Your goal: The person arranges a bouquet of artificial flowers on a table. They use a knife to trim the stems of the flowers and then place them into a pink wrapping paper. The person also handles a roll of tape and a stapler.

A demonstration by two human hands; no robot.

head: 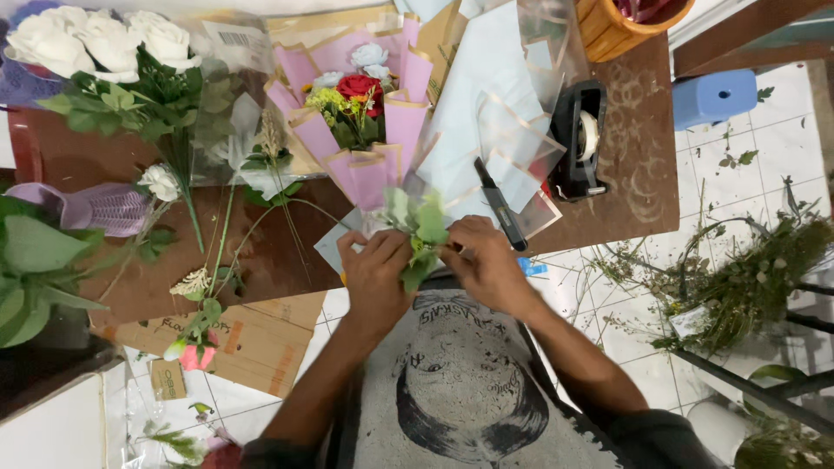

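Note:
My left hand (375,276) and my right hand (483,258) meet at the near edge of the brown table (625,165). Both grip the green leafy stem end (420,233) of a small bouquet (358,102). The bouquet lies pointing away from me, wrapped in pink paper with gold edges, holding a red rose with white and pale blue flowers. Clear gold-edged wrapping sheets (512,130) spread to its right.
A black utility knife (500,207) lies just right of my right hand. A black tape dispenser (579,141) sits further right. White roses (95,43) and loose stems lie left. A wooden basket (621,26) stands at the back. Cuttings litter the tiled floor (738,278).

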